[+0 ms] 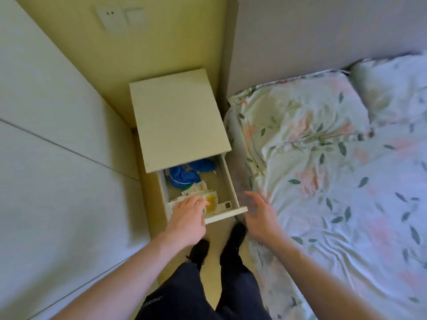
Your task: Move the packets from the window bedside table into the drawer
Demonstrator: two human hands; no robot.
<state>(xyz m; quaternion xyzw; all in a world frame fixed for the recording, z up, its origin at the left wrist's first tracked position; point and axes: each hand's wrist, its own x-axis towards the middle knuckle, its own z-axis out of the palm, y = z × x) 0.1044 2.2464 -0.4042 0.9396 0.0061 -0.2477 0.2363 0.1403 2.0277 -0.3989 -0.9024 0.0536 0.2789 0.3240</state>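
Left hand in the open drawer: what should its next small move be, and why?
Probably let go and lift out. The left hand rests on the packets, which already lie inside the drawer in front of a blue cloth. The tabletop shows no packets, and the right hand hangs open, empty, by the drawer front.

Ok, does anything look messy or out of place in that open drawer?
Slightly: the pale paper packets lie in a loose, fanned heap under the left hand, beside a crumpled blue cloth. Nothing looks spilled or damaged.

two hands [188, 214], one drawer [227, 214], several packets [201, 192]
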